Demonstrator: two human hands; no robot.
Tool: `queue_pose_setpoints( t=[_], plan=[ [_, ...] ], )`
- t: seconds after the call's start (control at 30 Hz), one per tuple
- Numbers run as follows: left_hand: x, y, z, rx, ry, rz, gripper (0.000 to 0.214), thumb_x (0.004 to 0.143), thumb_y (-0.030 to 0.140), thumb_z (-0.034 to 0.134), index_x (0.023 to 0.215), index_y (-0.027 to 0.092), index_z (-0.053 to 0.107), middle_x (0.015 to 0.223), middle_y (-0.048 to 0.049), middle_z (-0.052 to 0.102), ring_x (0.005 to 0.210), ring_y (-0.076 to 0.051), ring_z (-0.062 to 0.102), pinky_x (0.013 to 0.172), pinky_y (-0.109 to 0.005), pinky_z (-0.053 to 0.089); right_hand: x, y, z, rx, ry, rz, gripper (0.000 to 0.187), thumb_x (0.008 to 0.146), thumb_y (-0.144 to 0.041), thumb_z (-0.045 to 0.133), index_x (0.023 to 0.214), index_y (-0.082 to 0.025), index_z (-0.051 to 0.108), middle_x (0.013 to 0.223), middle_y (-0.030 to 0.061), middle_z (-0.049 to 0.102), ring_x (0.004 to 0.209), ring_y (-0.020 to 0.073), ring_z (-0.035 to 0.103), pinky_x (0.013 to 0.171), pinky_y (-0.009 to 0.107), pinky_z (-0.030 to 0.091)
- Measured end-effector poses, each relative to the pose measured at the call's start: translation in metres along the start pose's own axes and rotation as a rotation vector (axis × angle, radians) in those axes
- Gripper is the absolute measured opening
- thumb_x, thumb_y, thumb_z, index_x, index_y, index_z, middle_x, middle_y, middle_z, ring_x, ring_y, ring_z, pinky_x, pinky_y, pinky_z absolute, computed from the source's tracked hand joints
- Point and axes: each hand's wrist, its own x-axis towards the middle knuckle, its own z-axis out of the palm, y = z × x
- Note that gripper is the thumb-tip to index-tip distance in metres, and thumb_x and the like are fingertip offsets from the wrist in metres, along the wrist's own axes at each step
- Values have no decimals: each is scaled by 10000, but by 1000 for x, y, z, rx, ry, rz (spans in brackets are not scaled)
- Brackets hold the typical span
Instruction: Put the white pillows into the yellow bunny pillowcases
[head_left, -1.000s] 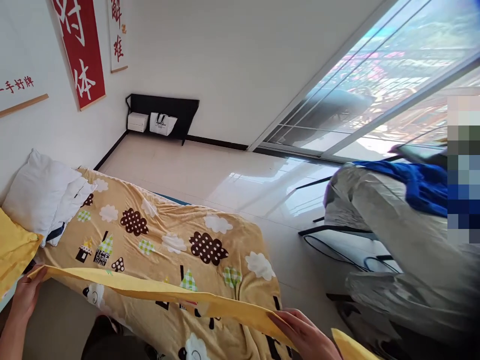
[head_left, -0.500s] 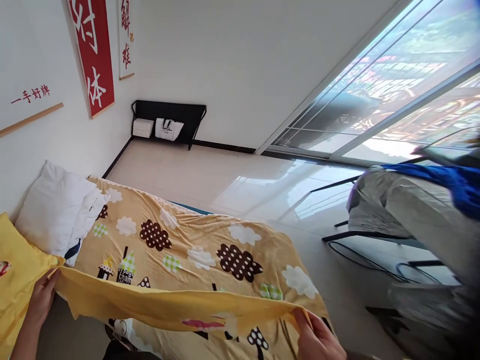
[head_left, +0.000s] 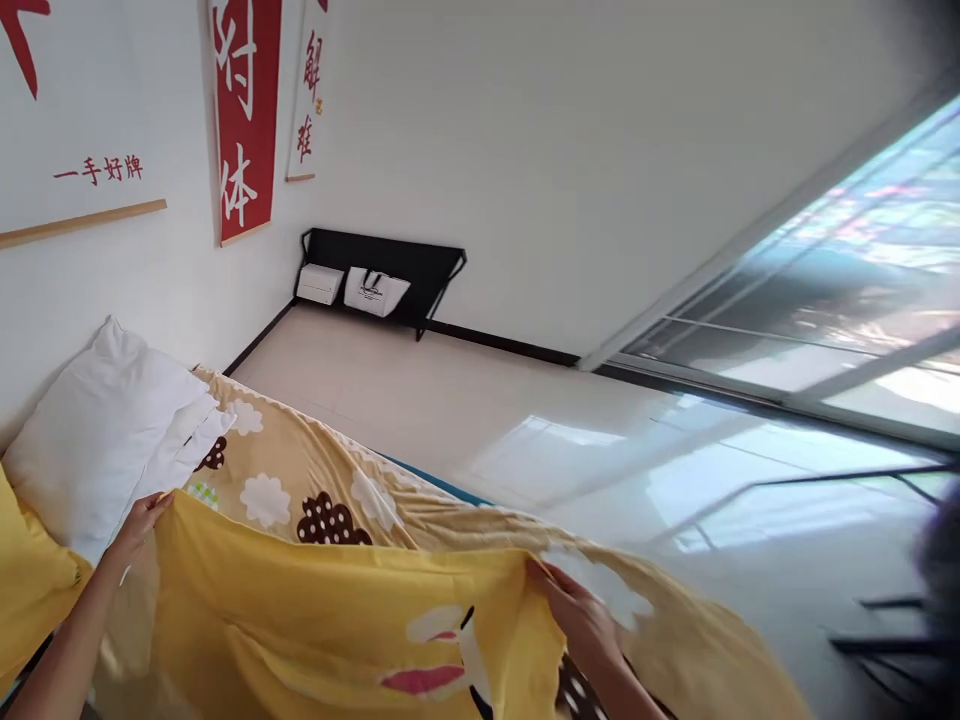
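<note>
Both my hands hold up a yellow cloth [head_left: 330, 620] by its top edge, stretched between them above the bed. My left hand [head_left: 139, 525] pinches the left corner close to the white pillow [head_left: 90, 430]. My right hand [head_left: 577, 615] grips the right corner, fingers closed round the fabric. The cloth has a white, red and black print low down. Under it lies a tan blanket [head_left: 300, 470] with clouds and dotted brown shapes.
A yellow pillow [head_left: 30, 590] lies at the far left. Red and white wall scrolls [head_left: 244, 110] hang above the bed. A black rack [head_left: 390, 265] with a white box and bag stands against the far wall. Glass doors [head_left: 847, 300] are at the right, with glossy floor between.
Both hands have lifted the yellow cloth higher and spread it, so it now covers more of the blanket. The view has swung left; the person seated at the right has left the frame.
</note>
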Motion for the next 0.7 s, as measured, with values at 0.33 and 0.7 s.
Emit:
queue_pose_setpoints(
  t=[0.33,0.7],
  plan=[
    [195,-85,101,494,584,-52,319,725,476,566,734,173,665,758,-97,677,914,-320,620,844,-432,435,194,67,234,-180,-169,33,510,699,-529,515,901,-126,755,844,177,700,878,339,590,788,488,423],
    [220,-271,222,1206,289,412,542,983,376,321,1485,177,367,1519,-149,410,1432,-251,328,1170,-471,127,91,253,342,-600,-207,-487,602,974,-464,214,1458,-153,390,1496,166,425,1396,264,351,1096,489,253]
  ],
)
